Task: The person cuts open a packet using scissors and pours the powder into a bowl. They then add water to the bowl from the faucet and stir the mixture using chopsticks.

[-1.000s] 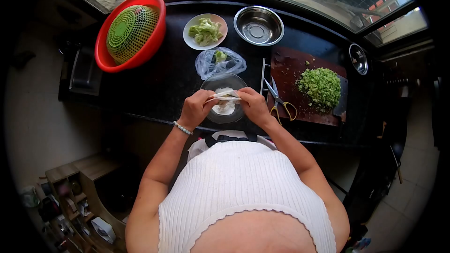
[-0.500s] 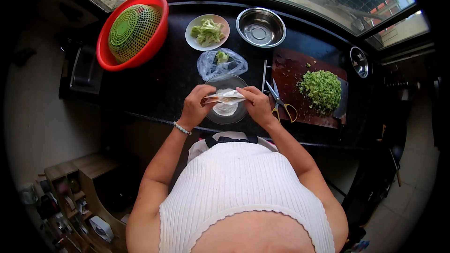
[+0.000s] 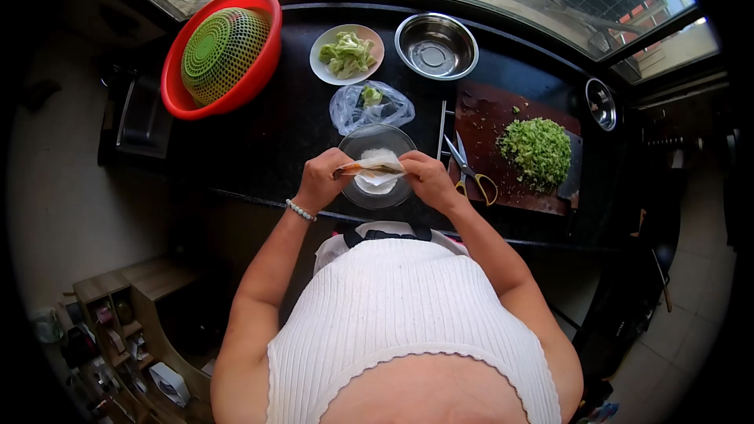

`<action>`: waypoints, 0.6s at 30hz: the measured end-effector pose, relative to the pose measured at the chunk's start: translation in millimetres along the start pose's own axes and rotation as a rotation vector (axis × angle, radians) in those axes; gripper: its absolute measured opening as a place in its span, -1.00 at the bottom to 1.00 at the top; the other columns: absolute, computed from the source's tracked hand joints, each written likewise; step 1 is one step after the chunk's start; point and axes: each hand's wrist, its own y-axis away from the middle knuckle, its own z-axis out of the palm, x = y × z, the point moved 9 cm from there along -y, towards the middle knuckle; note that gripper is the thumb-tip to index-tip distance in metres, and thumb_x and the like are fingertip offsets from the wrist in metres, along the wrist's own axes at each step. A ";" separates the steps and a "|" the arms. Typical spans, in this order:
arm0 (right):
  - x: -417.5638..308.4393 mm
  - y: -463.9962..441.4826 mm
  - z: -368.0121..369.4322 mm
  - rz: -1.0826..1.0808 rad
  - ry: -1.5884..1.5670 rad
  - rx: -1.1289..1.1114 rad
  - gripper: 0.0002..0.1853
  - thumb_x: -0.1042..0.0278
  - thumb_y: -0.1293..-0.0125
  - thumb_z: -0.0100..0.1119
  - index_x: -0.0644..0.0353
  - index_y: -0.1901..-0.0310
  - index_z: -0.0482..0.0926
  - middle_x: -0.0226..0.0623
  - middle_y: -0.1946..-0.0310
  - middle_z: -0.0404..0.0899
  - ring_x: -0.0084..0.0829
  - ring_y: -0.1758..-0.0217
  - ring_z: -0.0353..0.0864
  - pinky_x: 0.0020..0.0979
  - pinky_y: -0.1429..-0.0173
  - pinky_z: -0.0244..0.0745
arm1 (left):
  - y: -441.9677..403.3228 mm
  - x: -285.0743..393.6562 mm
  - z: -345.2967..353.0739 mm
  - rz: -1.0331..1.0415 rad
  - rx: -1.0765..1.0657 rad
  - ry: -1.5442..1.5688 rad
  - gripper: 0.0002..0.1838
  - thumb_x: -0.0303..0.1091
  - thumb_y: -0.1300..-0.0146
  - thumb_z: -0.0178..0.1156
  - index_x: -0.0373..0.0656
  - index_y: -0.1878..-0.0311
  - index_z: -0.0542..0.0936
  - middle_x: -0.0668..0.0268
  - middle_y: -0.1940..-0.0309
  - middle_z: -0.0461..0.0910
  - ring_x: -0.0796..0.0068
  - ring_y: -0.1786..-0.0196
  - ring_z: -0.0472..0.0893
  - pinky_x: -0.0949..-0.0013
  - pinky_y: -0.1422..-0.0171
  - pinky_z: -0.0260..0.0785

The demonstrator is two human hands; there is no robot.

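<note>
Both my hands are closed on a small white packet with orange-brown marks [image 3: 378,168], stretched between them. My left hand [image 3: 320,179], a beaded bracelet at its wrist, pinches one end. The other end is pinched by my right hand [image 3: 429,180]. Right below the packet stands a clear glass bowl [image 3: 378,199] near the counter's front edge. White powder [image 3: 375,186] lies in the bowl, partly hidden by the packet. Close to my right hand, scissors with yellow handles [image 3: 470,173] lie across the edge of the cutting board.
Chopped greens [image 3: 536,153] and a cleaver [image 3: 574,169] lie on the brown board [image 3: 479,110]. Behind the glass bowl are a plastic bag [image 3: 345,112], a plate of leaves [image 3: 316,60] and a steel bowl [image 3: 437,47]. A red basin [image 3: 269,47] holds a green colander [image 3: 224,55].
My hands have moved slightly apart, the left one outward and a little down. The packet is pulled flatter and shows more orange-brown. Nothing else has visibly moved.
</note>
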 end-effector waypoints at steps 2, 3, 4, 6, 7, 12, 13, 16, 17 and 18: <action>-5.7 -3.2 0.0 -0.046 0.064 -0.001 -0.74 0.69 -0.05 0.12 0.24 0.18 0.57 -0.16 0.17 0.55 -0.15 0.15 0.61 -0.34 0.07 0.52 | -6.1 9.2 1.3 0.063 0.001 -0.031 -0.87 -0.49 -0.07 0.27 -0.21 0.28 0.57 0.21 0.33 0.58 0.21 0.33 0.62 0.33 0.27 0.47; -10.3 -5.1 -1.6 -0.070 0.103 0.016 -0.74 0.69 -0.05 0.12 0.24 0.18 0.56 -0.15 0.17 0.54 -0.14 0.15 0.60 -0.33 0.07 0.52 | -8.1 14.5 3.3 0.094 0.002 -0.046 -0.86 -0.49 -0.08 0.26 -0.21 0.26 0.57 0.20 0.31 0.58 0.17 0.31 0.62 0.31 0.25 0.48; -14.2 -6.3 -2.5 -0.094 0.143 0.033 -0.73 0.70 -0.04 0.12 0.25 0.18 0.55 -0.15 0.17 0.53 -0.12 0.15 0.60 -0.32 0.07 0.52 | -9.2 19.2 5.2 0.118 0.011 -0.056 -0.84 -0.49 -0.08 0.25 -0.21 0.23 0.56 0.19 0.28 0.58 0.15 0.27 0.62 0.29 0.22 0.49; -13.3 -7.7 2.1 -0.090 0.184 0.011 -0.73 0.69 -0.04 0.12 0.25 0.17 0.55 -0.14 0.17 0.53 -0.11 0.15 0.59 -0.30 0.07 0.53 | -11.6 28.1 8.1 0.166 0.030 -0.077 -0.79 -0.48 -0.09 0.24 -0.20 0.17 0.55 0.18 0.23 0.58 0.11 0.21 0.62 0.26 0.18 0.50; -11.9 -7.7 4.2 -0.086 0.205 0.000 -0.72 0.69 -0.04 0.12 0.24 0.17 0.54 -0.14 0.17 0.53 -0.10 0.16 0.59 -0.29 0.07 0.53 | -11.9 29.2 9.2 0.158 0.020 -0.089 -0.76 -0.49 -0.09 0.23 -0.19 0.13 0.54 0.18 0.20 0.57 0.11 0.19 0.61 0.26 0.16 0.51; -0.6 -6.5 -7.3 0.031 0.174 0.081 -0.62 0.68 -0.05 0.13 0.18 0.04 0.55 -0.13 0.13 0.52 -0.10 0.14 0.60 -0.30 0.06 0.52 | -13.0 30.7 0.9 0.094 0.013 -0.036 -0.71 -0.54 -0.09 0.20 -0.20 0.07 0.58 0.17 0.16 0.60 0.16 0.14 0.63 0.30 0.09 0.51; -0.2 -5.4 -9.9 0.066 0.150 0.094 -0.58 0.69 -0.05 0.12 0.17 0.01 0.55 -0.12 0.11 0.52 -0.10 0.12 0.60 -0.31 0.05 0.52 | -12.7 29.8 -1.5 0.116 0.009 -0.040 -0.72 -0.57 -0.08 0.20 -0.22 0.08 0.59 0.16 0.16 0.61 0.18 0.13 0.64 0.32 0.07 0.51; -4.7 -5.3 -0.3 -0.034 0.157 0.036 -0.63 0.61 -0.08 0.16 0.15 0.02 0.57 -0.15 0.14 0.54 -0.16 0.17 0.61 -0.30 0.07 0.53 | -9.6 15.6 -0.2 0.107 0.044 -0.069 -0.78 -0.41 -0.05 0.30 -0.15 0.18 0.62 0.25 0.31 0.63 0.24 0.30 0.63 0.33 0.23 0.48; -2.7 -5.0 0.9 -0.032 0.159 0.038 -0.63 0.60 -0.08 0.17 0.15 0.02 0.57 -0.16 0.14 0.54 -0.16 0.16 0.61 -0.31 0.06 0.53 | -9.4 13.1 0.1 0.092 0.039 -0.090 -0.78 -0.40 -0.05 0.31 -0.13 0.18 0.63 0.26 0.31 0.63 0.25 0.31 0.63 0.33 0.26 0.48; -1.4 -5.0 1.4 -0.029 0.162 0.041 -0.63 0.60 -0.09 0.17 0.14 0.02 0.57 -0.16 0.13 0.54 -0.16 0.16 0.62 -0.31 0.06 0.53 | -10.1 12.4 0.0 0.059 0.028 -0.084 -0.78 -0.39 -0.04 0.31 -0.12 0.20 0.63 0.26 0.31 0.63 0.26 0.32 0.62 0.33 0.26 0.47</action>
